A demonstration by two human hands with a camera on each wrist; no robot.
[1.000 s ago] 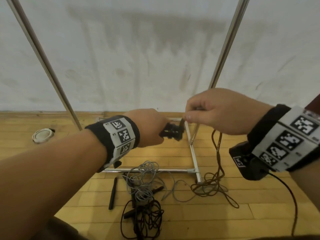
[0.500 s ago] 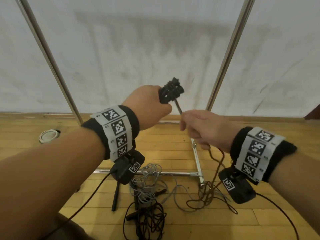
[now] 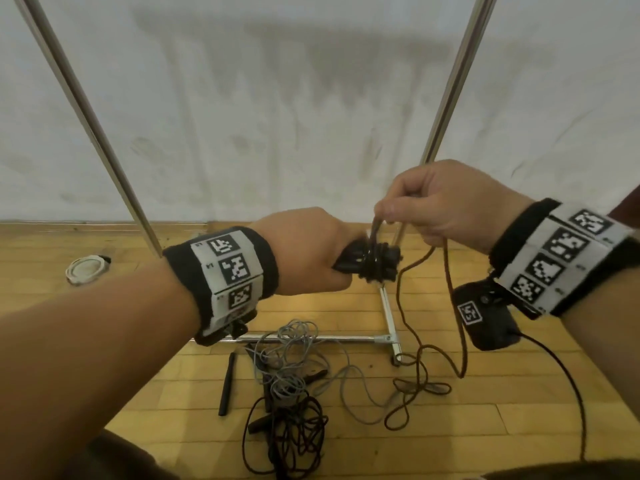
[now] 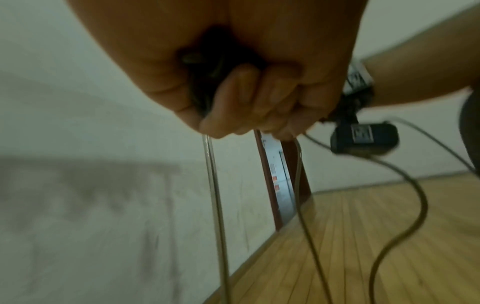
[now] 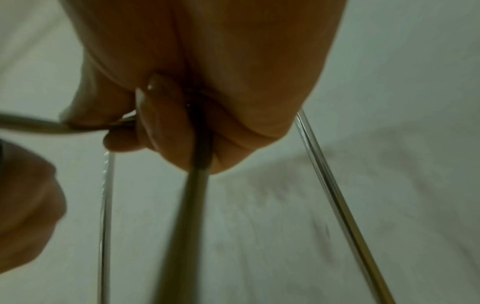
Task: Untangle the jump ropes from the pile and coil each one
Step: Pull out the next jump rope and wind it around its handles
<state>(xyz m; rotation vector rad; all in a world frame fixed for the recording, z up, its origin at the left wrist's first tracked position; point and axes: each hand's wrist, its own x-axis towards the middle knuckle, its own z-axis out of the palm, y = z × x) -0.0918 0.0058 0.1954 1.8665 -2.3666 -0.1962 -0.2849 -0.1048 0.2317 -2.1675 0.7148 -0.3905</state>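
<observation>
My left hand (image 3: 308, 252) grips the black jump-rope handles (image 3: 367, 261), which carry several turns of brown rope wound round them. My right hand (image 3: 426, 206) pinches that brown rope (image 3: 446, 271) just above the wound part; its slack hangs down to a loose heap (image 3: 415, 386) on the floor. In the left wrist view my curled fingers (image 4: 249, 96) hide most of the dark handles (image 4: 207, 57). In the right wrist view the rope (image 5: 200, 148) runs through my closed fingers. A tangle of grey rope (image 3: 291, 362) and black rope (image 3: 294, 434) lies on the floor below.
A loose black handle (image 3: 227, 384) lies left of the pile. A chrome rack frame (image 3: 389, 317) stands on the wooden floor, its poles (image 3: 446, 95) rising before a white wall. A round white object (image 3: 85, 268) sits at the far left. The wrist camera's black cable (image 3: 571, 382) hangs at right.
My left hand dropped from its raised position with the handles. My right hand rose above it, carrying the brown rope round the handles for another turn.
</observation>
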